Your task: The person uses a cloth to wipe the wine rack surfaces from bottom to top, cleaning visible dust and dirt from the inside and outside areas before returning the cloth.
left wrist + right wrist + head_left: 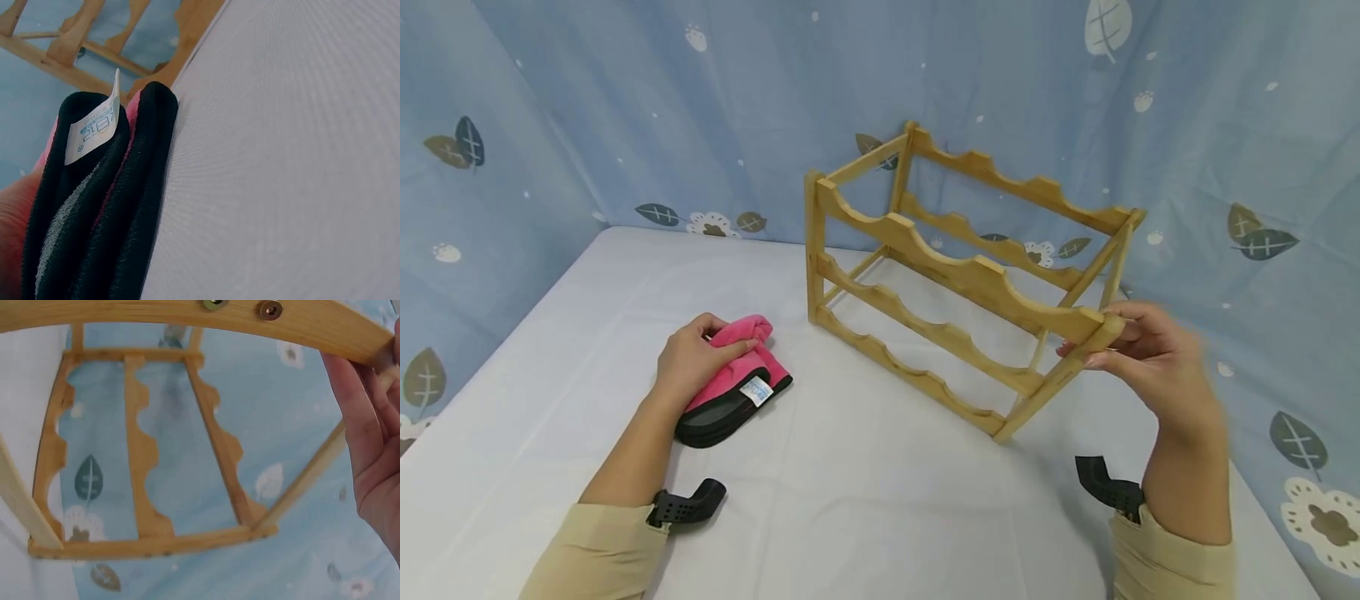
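I'm seeing a pale wooden rack standing at an angle on the tabletop, three scalloped rails running along its open front; the right hand is gripping the upper end of its near right post. To its left, well within view, I'm watching a bright pink cloth lying folded, black edging wrapping its layers and a white label with blue print sticking out, while the left hand is pinching it.

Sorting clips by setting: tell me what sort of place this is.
Probably an indoor, curtained workspace: a flat white surface, blue leaf-print fabric hanging around it, and a wooden rack gripped by the right hand.
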A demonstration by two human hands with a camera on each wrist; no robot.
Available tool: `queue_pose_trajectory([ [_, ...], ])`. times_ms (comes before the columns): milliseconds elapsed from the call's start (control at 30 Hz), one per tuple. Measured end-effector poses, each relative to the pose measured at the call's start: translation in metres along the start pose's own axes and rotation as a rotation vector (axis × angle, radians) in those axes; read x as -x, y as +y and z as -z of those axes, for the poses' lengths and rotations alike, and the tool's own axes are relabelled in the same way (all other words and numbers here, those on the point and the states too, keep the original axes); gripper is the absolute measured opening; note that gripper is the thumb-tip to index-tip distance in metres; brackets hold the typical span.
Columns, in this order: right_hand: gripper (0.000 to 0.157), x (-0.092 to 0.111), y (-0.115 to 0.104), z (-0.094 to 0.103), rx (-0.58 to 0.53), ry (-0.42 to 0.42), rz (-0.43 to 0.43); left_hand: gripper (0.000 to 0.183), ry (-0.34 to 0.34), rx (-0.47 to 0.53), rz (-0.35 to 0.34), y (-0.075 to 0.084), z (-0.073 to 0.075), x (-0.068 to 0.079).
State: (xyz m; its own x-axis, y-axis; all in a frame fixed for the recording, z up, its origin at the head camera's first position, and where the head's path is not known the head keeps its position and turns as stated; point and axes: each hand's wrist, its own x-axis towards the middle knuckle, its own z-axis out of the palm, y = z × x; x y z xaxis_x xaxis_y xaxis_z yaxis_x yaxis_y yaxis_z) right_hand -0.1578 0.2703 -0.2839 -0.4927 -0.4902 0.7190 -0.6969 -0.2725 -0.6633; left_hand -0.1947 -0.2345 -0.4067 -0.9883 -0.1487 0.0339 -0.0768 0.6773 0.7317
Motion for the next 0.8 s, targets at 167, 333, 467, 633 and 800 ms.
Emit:
queue_pose_trajectory([
  [167,0.045,-0.012,0.003,-0.034,0.084,0.022,0.006,0.058,-0.004,0.005,-0.007,0.002,0.001,0.001],
  [333,0.055,-0.020,0.005,-0.053,0.249,0.032,0.033,0.059,-0.014,0.018,0.001,0.001,-0.001,0.001],
  [467,0.054,-0.013,0.008,-0.037,0.328,0.063,0.079,0.059,-0.020,0.005,0.003,0.001,-0.003,0.002],
  [633,0.042,0.000,0.018,-0.001,0.235,0.217,0.067,0.058,-0.019,-0.003,0.000,0.001,-0.004,0.003],
  [800,0.033,0.006,0.023,0.031,0.260,0.444,0.059,0.056,-0.008,-0.006,-0.011,0.002,-0.005,0.003],
])
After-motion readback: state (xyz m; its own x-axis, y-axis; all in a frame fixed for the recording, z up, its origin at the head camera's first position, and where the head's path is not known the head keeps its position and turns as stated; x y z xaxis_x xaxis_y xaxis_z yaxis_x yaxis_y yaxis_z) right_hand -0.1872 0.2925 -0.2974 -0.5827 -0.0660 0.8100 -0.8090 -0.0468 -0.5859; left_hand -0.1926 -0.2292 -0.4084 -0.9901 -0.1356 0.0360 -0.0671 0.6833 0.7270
